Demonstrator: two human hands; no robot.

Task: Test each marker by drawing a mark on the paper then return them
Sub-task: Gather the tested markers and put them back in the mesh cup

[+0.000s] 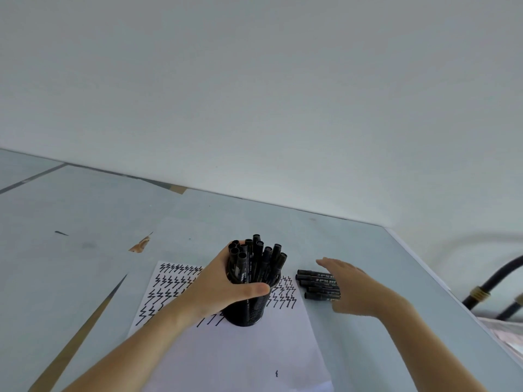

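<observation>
Just right of frame centre, the left hand (223, 290) wraps the black mesh cup (249, 309) of markers (254, 258) standing on the paper (240, 352), while the right hand (351, 287), fingers flat together, covers the loose pile (314, 284): light, slick plastic, probably best pinched mid-barrel.

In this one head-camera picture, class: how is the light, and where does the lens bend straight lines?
Head view: light is soft and even, no glare on the paper; only a faint shadow sits under the mesh pen cup. The wide lens bows the table edge, and the right hand looks slightly blurred.
</observation>
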